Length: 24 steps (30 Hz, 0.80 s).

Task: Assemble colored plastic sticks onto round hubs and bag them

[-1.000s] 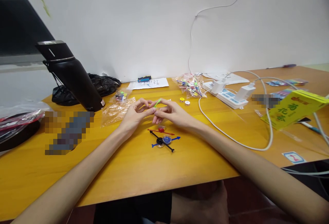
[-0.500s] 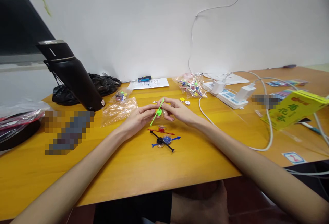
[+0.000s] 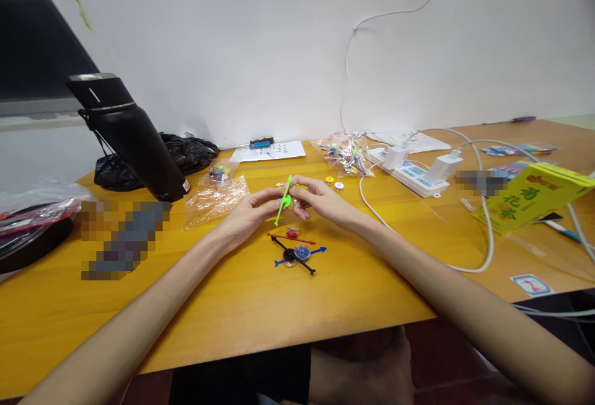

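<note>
My left hand point(image 3: 246, 214) and my right hand point(image 3: 318, 200) meet above the middle of the yellow table point(image 3: 242, 306). Between their fingertips they pinch a small green pointer with a round hub point(image 3: 284, 201), which stands nearly upright. Just in front of the hands, flat on the table, lie a red pointer point(image 3: 292, 235), a black pointer point(image 3: 290, 256) and a blue pointer point(image 3: 302, 252), crossed over one another. Both hands are closed around the green piece.
A black flask point(image 3: 127, 135) leans at the back left beside a black bag point(image 3: 186, 152). Clear plastic bags point(image 3: 214, 197) and a bag of coloured parts point(image 3: 346, 152) lie behind the hands. A power strip point(image 3: 413, 175) with white cables, a screwdriver point(image 3: 260, 142) and a yellow packet point(image 3: 534, 197) sit to the right.
The green pointer, first nearly hidden between my fingertips, has come out and swung to stand nearly upright. My hands have shifted slightly away from me.
</note>
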Each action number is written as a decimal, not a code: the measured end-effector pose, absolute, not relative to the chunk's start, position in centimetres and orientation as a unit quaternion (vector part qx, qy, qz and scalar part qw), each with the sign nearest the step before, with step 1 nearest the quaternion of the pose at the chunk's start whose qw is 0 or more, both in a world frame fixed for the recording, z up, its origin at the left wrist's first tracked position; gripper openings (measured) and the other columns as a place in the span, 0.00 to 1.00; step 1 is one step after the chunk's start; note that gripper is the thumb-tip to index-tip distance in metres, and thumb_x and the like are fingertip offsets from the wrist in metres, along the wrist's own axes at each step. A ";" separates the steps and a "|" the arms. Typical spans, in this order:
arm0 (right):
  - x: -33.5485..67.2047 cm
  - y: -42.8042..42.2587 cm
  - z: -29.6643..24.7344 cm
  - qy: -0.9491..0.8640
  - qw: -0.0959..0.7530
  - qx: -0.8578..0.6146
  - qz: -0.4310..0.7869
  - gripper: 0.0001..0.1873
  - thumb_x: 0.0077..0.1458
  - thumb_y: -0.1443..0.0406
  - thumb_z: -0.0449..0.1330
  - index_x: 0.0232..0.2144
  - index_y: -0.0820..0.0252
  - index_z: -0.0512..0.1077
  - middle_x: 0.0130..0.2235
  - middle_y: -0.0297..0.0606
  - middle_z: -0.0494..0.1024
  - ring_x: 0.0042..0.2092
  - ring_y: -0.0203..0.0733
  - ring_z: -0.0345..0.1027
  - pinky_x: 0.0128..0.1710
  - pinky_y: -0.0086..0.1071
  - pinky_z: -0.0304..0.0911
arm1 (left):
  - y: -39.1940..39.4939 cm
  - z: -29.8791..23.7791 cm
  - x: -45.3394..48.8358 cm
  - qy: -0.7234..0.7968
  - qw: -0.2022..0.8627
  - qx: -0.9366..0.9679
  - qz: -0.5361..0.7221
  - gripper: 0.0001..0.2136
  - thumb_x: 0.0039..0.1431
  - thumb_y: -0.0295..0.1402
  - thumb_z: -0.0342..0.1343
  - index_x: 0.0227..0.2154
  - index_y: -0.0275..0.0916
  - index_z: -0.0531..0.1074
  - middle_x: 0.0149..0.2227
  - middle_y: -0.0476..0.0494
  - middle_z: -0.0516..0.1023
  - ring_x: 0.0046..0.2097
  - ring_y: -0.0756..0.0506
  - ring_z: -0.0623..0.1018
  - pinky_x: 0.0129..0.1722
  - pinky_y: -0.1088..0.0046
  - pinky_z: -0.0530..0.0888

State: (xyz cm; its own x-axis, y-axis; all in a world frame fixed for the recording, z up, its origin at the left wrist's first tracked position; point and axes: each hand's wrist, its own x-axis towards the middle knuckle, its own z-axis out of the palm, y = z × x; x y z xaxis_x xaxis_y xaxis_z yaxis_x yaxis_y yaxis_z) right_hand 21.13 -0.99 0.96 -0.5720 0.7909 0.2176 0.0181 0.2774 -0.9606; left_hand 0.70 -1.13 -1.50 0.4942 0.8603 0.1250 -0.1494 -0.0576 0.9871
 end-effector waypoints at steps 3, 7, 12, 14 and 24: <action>21.1 -1.0 0.9 -0.699 0.377 -0.283 0.538 0.09 0.67 0.58 0.54 0.40 0.56 0.67 0.23 0.30 0.73 0.25 0.34 0.66 0.30 0.31 0.62 | -0.9 -1.7 0.6 0.311 0.622 0.573 0.434 0.11 0.56 0.36 0.67 0.42 0.44 0.81 0.49 0.45 0.81 0.52 0.44 0.76 0.58 0.65 0.65; 21.1 -1.1 0.8 -0.714 0.390 -0.307 0.494 0.13 0.65 0.54 0.57 0.39 0.57 0.69 0.20 0.28 0.72 0.22 0.33 0.62 0.26 0.29 0.58 | -0.7 -2.0 0.6 0.321 0.602 0.581 0.444 0.10 0.55 0.36 0.67 0.40 0.42 0.81 0.47 0.45 0.81 0.50 0.44 0.77 0.56 0.65 0.67; 21.2 -1.0 0.7 -0.726 0.391 -0.326 0.463 0.17 0.64 0.50 0.57 0.40 0.58 0.71 0.17 0.26 0.69 0.19 0.31 0.57 0.23 0.27 0.51 | -0.9 -1.9 0.8 0.318 0.596 0.598 0.433 0.11 0.56 0.37 0.67 0.41 0.41 0.81 0.46 0.43 0.82 0.50 0.43 0.78 0.60 0.61 0.66; 21.2 -1.1 0.8 -0.728 0.388 -0.322 0.465 0.18 0.65 0.50 0.56 0.40 0.58 0.70 0.18 0.27 0.69 0.20 0.31 0.57 0.24 0.28 0.52 | -0.9 -1.9 0.8 0.318 0.596 0.591 0.440 0.11 0.55 0.37 0.67 0.41 0.40 0.81 0.46 0.43 0.82 0.50 0.43 0.78 0.60 0.61 0.66; 21.3 -1.3 0.0 -0.831 0.351 -0.343 0.261 0.18 0.65 0.56 0.58 0.54 0.53 0.68 0.28 0.31 0.75 0.30 0.37 0.67 0.32 0.31 0.59 | -0.5 -2.2 0.5 0.358 0.568 0.563 0.481 0.09 0.53 0.35 0.68 0.37 0.40 0.79 0.41 0.47 0.80 0.46 0.46 0.77 0.54 0.68 0.70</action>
